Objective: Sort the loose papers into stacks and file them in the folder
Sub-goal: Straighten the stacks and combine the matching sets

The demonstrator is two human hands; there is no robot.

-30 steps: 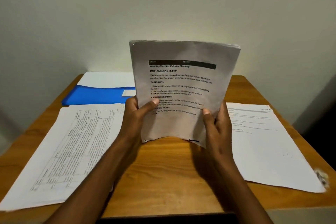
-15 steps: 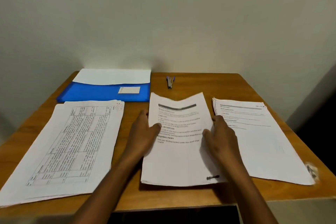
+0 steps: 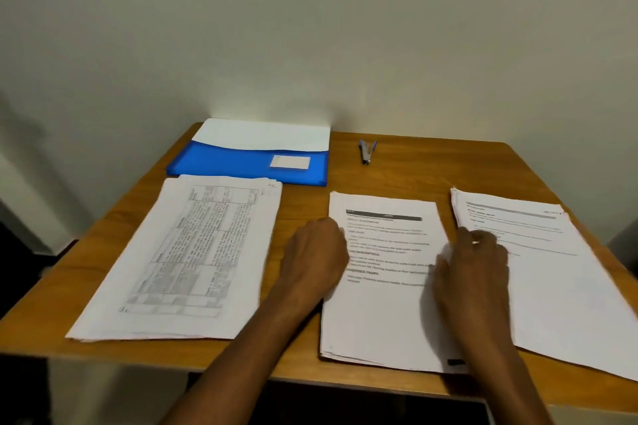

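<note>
The middle stack I held upright a second ago now lies flat on the bench between my hands, left hand and right hand resting loosely at its edges, gripping nothing, so filing in the folder beyond my left hand comes next.

A bright blue folder with a white flap and white label lies on the orange-brown wood-grain table, the left white paper stack carries a grey printed grid, the middle stack a black header bar, the stapler blue-and-silver.
</note>
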